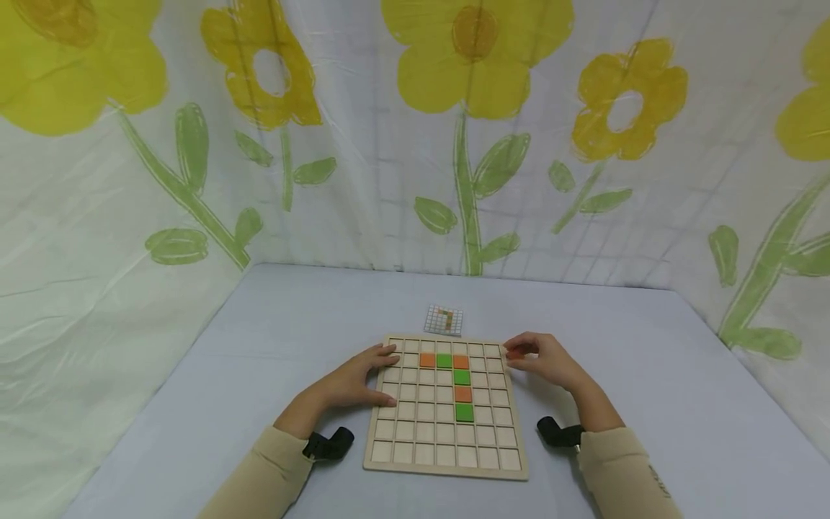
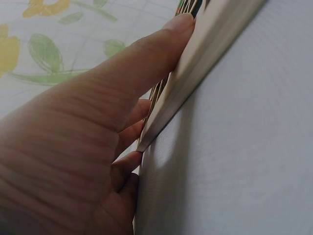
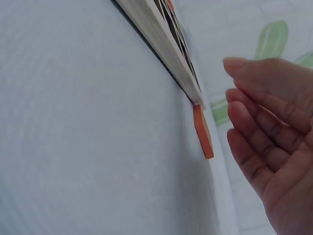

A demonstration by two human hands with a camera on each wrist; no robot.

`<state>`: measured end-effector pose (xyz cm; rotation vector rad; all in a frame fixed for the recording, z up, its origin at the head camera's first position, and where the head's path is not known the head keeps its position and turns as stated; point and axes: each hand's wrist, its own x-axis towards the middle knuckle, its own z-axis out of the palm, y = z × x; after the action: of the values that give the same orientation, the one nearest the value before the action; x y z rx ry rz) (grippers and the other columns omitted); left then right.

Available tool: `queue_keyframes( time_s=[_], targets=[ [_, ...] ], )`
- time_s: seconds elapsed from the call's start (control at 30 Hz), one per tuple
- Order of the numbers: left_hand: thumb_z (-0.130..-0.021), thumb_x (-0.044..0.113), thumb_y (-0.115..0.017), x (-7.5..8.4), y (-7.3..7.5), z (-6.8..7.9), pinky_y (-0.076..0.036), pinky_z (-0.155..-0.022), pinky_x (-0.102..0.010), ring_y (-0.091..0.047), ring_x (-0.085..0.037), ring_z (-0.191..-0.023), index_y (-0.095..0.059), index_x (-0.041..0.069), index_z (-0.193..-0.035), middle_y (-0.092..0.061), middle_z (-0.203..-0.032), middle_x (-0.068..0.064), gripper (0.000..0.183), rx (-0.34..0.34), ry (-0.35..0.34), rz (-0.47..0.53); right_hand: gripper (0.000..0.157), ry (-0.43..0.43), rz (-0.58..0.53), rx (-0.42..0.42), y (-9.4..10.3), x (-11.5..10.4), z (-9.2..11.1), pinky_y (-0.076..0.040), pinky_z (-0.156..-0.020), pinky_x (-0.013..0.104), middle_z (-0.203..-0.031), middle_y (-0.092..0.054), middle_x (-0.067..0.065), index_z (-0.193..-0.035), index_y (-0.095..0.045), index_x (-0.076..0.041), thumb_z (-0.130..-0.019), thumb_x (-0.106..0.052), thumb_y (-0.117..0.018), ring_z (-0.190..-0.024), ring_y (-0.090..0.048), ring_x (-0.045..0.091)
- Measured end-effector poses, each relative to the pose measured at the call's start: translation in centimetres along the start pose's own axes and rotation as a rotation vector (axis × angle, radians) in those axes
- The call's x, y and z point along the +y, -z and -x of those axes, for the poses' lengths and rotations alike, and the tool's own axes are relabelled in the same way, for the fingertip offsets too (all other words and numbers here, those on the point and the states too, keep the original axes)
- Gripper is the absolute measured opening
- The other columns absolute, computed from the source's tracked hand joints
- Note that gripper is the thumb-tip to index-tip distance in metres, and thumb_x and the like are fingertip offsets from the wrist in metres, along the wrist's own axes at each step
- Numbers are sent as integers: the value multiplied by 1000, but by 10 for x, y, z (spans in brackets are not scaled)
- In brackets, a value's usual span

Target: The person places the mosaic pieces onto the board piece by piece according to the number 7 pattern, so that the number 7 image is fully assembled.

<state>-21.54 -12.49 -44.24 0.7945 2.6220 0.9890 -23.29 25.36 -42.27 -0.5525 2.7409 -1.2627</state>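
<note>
A wooden grid board (image 1: pixel 415 432) lies flat on the table, with several orange and green square tiles set in its cells. They form a short row with an orange tile (image 1: pixel 428 360) at its left end and a column ending at a green tile (image 1: pixel 464 412). My left hand (image 1: pixel 353 378) rests on the board's left edge, thumb and fingers spread. Beside the upper right corner hovers my right hand (image 1: pixel 547 360), its fingers loosely bent and nothing between them. Close by, a loose orange tile (image 3: pixel 202 132) sits against the board's edge, partly hidden by the fingers in the head view.
Behind the board lies a small card (image 1: pixel 444 320) printed with a grid and a coloured pattern. A pale cloth covers the table (image 1: pixel 311 303). A curtain (image 1: pixel 363 166) with yellow flowers hangs along the back and sides.
</note>
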Motion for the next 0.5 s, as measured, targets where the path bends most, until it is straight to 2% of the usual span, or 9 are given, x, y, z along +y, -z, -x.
queue_keyframes(
  time_s=[0.17, 0.27, 0.37, 0.47, 0.5],
  targets=[
    [-71, 43, -78, 1, -1, 0, -19, -113, -56, -15, -32, -144, -46, 12, -138, -28, -153, -4, 80, 3, 6, 10, 37, -60, -48, 26, 3, 9, 1, -49, -90, 43, -111, -64, 18, -114, -62, 3, -83, -16, -70, -108, -58, 35],
    [-71, 43, -78, 0, -1, 0, -19, -113, -56, -15, -32, -144, -46, 12, -138, -28, -153, -4, 80, 3, 6, 9, 39, -56, -51, 26, 2, 14, 0, -47, -94, 48, -117, -61, 22, -117, -60, 6, -84, -13, -69, -112, -56, 38],
    [-72, 43, -78, 0, -1, 0, -19, -113, -56, -15, -32, -144, -46, 12, -138, -28, -153, -4, 80, 5, 4, 13, 40, -33, -24, 24, 2, 19, -1, -47, -95, 45, -118, -61, 23, -117, -59, 7, -83, -11, -70, -111, -57, 37],
    [-72, 43, -78, 0, -1, 0, -19, -113, -56, -15, -32, -144, -46, 12, -138, -28, -153, -4, 80, 4, 4, 15, 40, 22, -9, 29, 1, 24, -1, -48, -91, 41, -114, -63, 21, -116, -60, 7, -82, -12, -70, -106, -59, 32],
    [-72, 43, -78, 0, 0, 0, -19, -113, -56, -15, -32, -144, -46, 12, -139, -28, -153, -4, 80, 5, 4, 13, 39, 61, -16, 33, 2, 25, 0, -50, -88, 36, -112, -64, 19, -114, -61, 5, -81, -13, -71, -103, -61, 28]
  ],
)
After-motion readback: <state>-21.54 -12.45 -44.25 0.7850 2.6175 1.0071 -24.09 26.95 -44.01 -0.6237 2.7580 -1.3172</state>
